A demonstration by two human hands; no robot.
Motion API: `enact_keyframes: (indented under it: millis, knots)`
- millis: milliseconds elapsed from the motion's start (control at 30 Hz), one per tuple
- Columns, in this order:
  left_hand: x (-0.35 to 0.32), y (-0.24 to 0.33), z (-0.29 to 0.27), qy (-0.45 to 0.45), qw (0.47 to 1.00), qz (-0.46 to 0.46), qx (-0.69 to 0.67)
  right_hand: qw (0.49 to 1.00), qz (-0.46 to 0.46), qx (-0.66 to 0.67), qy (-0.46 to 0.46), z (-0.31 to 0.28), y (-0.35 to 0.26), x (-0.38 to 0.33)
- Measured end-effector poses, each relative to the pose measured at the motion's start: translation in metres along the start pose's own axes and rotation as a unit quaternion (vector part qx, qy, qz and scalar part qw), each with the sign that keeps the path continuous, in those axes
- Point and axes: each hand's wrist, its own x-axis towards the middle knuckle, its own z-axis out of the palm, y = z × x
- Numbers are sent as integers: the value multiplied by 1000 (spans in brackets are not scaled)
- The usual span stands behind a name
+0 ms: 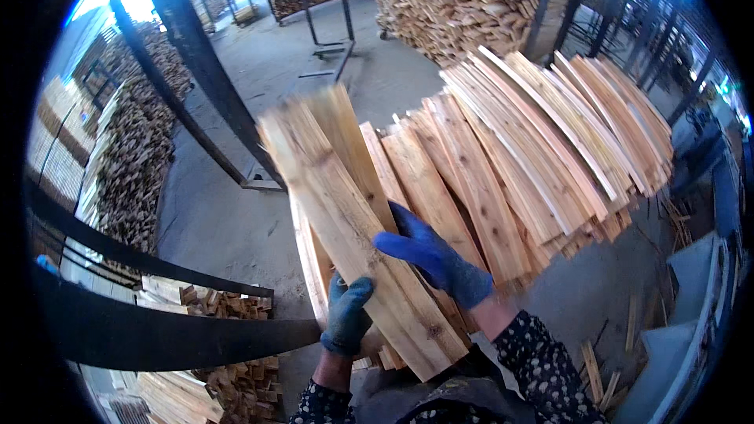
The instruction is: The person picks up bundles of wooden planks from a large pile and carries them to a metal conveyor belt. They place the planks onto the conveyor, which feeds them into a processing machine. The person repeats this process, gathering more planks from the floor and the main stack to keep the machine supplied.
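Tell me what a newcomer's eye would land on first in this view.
First, the bundle of pale wooden slats in the centre, gripped by both hands in blue work gloves: left hand under the lower end, right hand across the top. Just right of it, a fan of long thin wooden strips spreads wide. Behind, tall stacks of cut wood line the grey concrete floor.

No packages, labels, signs or screens show anywhere in this view; nothing here carries a printed face or a display.
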Motion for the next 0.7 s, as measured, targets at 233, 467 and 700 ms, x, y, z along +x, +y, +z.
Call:
enact_keyframes:
  millis: [233,467,700]
  knots:
    - [8,54,27,43,996,75,-6,918,-322,-219,75,31,-53,-5]
    - [3,55,14,32,977,166,128,882,-374,-277,74,70,-54,-28]
    - [-2,47,4,47,976,150,148,830,-444,-336,25,74,-69,-32]
